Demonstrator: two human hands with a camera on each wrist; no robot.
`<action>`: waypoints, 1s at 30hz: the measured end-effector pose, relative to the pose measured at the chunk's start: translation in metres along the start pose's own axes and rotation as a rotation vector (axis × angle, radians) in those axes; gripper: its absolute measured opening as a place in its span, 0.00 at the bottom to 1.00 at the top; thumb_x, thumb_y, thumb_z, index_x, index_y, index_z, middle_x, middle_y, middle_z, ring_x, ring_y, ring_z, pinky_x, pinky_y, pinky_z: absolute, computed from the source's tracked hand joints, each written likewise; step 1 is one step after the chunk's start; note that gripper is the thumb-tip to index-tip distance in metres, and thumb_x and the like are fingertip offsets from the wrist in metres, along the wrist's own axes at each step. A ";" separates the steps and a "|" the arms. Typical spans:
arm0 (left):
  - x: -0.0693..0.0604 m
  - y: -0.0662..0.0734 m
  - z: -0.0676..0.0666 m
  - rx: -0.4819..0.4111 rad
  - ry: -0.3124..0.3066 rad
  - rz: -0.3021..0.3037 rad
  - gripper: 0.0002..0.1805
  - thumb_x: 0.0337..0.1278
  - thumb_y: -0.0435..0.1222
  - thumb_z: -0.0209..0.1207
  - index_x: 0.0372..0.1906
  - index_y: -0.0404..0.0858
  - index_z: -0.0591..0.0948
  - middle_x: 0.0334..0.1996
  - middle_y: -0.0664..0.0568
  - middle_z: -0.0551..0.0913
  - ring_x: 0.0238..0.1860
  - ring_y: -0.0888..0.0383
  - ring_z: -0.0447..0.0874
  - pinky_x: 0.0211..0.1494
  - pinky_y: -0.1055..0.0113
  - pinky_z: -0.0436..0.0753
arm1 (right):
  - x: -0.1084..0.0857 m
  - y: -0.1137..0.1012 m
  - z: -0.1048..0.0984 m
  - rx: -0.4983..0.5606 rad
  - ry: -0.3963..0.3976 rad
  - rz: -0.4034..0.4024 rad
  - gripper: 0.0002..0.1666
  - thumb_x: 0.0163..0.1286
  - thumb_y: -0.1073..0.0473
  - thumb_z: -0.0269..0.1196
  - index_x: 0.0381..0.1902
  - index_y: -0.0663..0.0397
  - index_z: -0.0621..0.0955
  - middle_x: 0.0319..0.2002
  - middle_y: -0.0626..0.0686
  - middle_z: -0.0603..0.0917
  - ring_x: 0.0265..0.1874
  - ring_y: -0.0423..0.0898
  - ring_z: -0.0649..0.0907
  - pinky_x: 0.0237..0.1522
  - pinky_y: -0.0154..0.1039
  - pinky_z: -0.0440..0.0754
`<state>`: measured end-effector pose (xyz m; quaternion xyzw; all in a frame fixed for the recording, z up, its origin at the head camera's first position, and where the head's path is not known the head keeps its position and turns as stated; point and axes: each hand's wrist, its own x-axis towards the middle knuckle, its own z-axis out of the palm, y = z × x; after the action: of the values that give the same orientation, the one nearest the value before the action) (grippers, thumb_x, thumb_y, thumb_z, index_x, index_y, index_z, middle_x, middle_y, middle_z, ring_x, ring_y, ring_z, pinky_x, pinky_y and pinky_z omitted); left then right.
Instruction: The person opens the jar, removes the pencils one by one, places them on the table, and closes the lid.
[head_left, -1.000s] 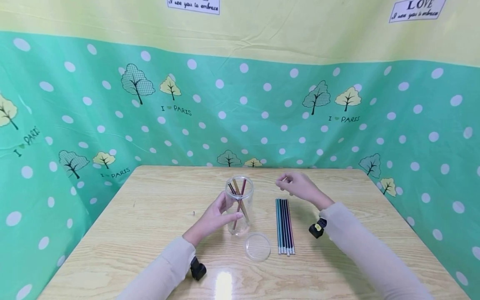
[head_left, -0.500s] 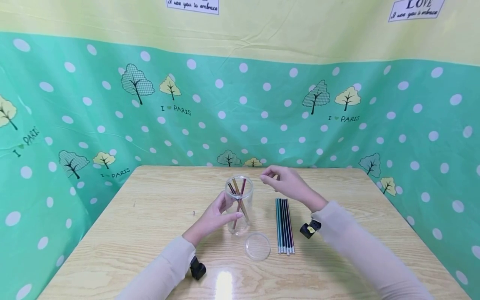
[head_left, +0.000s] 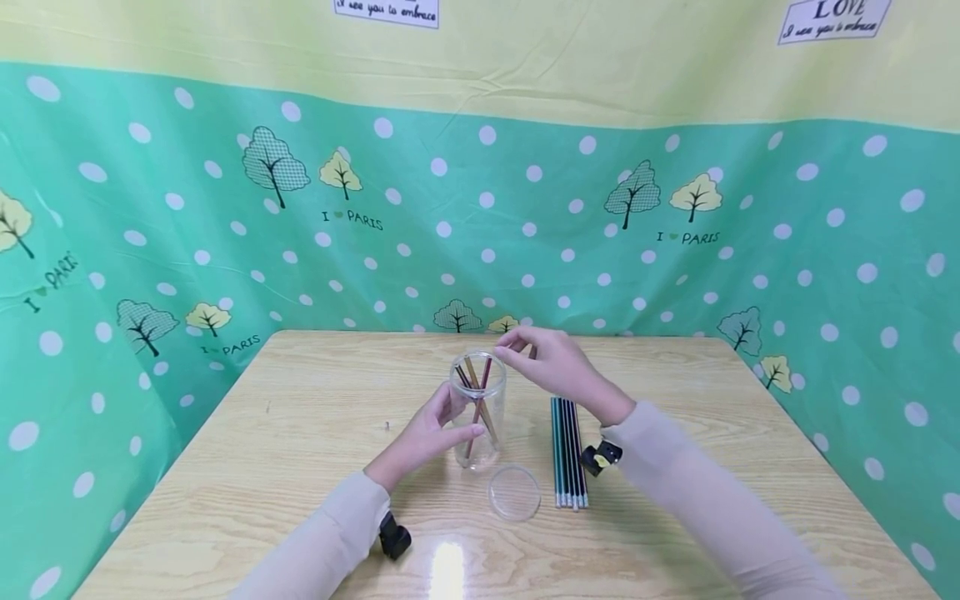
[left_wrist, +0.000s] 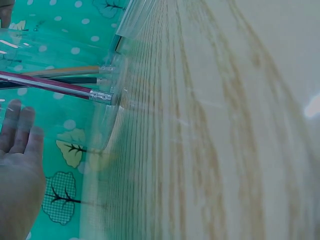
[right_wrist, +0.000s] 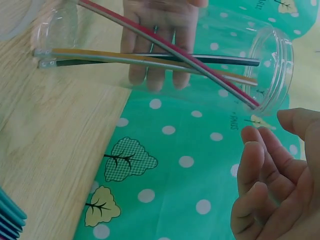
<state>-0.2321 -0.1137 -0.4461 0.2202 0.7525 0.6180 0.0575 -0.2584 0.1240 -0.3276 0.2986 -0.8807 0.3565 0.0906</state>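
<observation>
A clear jar stands upright, uncapped, on the wooden table. My left hand grips its side, the thumb in front and the fingers behind. Inside lean three pencils: a dark red one, a yellow one and a black one, their metal eraser ends at the bottom. By the right side of the jar's rim is my right hand, its fingers loosely bent; in the right wrist view nothing shows between thumb and fingers. The round clear lid lies flat in front of the jar.
To the right of the lid, several pencils lie side by side, teal to dark, under the right wrist. A tiny reddish bit lies left of the jar. A green dotted curtain hangs behind the table's far edge.
My right hand has moved left, from above the row of pencils to the jar's rim. The left hand and the jar have stayed in place.
</observation>
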 end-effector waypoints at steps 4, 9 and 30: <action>-0.001 0.001 0.000 -0.004 0.001 0.000 0.40 0.59 0.41 0.70 0.73 0.50 0.63 0.72 0.52 0.68 0.73 0.50 0.62 0.76 0.54 0.60 | 0.005 -0.010 0.001 -0.037 -0.028 0.002 0.11 0.73 0.48 0.63 0.45 0.46 0.86 0.34 0.41 0.84 0.25 0.42 0.78 0.27 0.39 0.79; -0.001 0.002 0.000 -0.010 0.003 0.004 0.40 0.59 0.41 0.70 0.74 0.50 0.63 0.72 0.52 0.69 0.73 0.49 0.62 0.76 0.53 0.60 | 0.011 -0.018 0.003 -0.120 -0.046 -0.003 0.11 0.71 0.48 0.64 0.44 0.46 0.86 0.32 0.40 0.83 0.30 0.41 0.76 0.29 0.38 0.76; -0.001 0.001 0.001 0.000 0.004 0.001 0.42 0.59 0.41 0.70 0.75 0.50 0.62 0.71 0.51 0.69 0.72 0.50 0.64 0.76 0.53 0.61 | 0.015 -0.016 0.011 -0.046 -0.053 0.091 0.14 0.64 0.46 0.71 0.41 0.49 0.87 0.30 0.44 0.82 0.34 0.45 0.75 0.29 0.39 0.78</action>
<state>-0.2304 -0.1127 -0.4453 0.2191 0.7527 0.6183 0.0556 -0.2607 0.1007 -0.3206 0.2654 -0.9034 0.3318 0.0578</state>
